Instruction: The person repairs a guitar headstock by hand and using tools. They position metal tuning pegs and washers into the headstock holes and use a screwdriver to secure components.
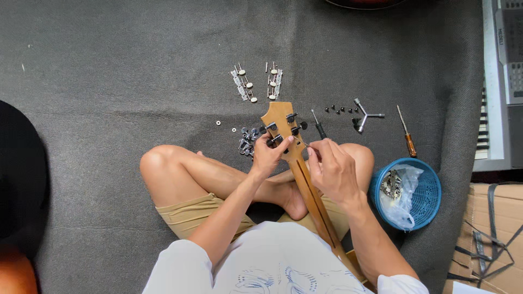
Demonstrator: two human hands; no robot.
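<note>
A wooden guitar neck [311,198] lies across my crossed legs, its headstock [279,116] pointing away from me. Black tuning machines [292,116] sit on the headstock. My left hand [268,155] grips the headstock's near left side, fingers on a black tuner. My right hand [330,166] pinches a small thin part at the headstock's right edge; the part is too small to identify. A black-handled screwdriver [318,126] lies just beyond my right hand.
Two old silver tuner strips [240,85] [274,81] lie beyond the headstock. Loose black tuners [247,140], washers [218,123], small black screws [339,109], a three-way wrench [364,118] and a brown-handled screwdriver [406,137] rest on the grey carpet. A blue basket [422,193] stands right; a keyboard [504,81] further right.
</note>
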